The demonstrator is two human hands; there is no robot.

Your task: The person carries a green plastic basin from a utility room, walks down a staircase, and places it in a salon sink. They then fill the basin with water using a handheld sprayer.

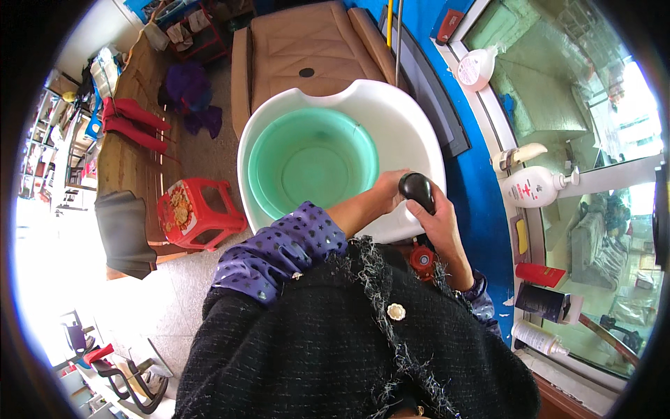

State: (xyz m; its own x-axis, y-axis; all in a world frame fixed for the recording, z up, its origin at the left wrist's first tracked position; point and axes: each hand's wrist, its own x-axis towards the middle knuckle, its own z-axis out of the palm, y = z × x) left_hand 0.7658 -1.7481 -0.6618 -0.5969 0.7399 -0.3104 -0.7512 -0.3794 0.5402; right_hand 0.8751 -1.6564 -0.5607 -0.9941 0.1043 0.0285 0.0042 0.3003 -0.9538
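The left hand is partly hidden: its fingers disappear behind the dark rounded object and the rim of the white basin, so its grip cannot be read. The right hand covers the lower part of that dark object, and what the object joins to underneath is concealed. A red knob-like part peeks out between the black jacket and the right wrist, mostly covered. The padded brown seat is cut off by the top edge. The shelves at far left are blurred and washed out by glare; their contents are too small to tell.
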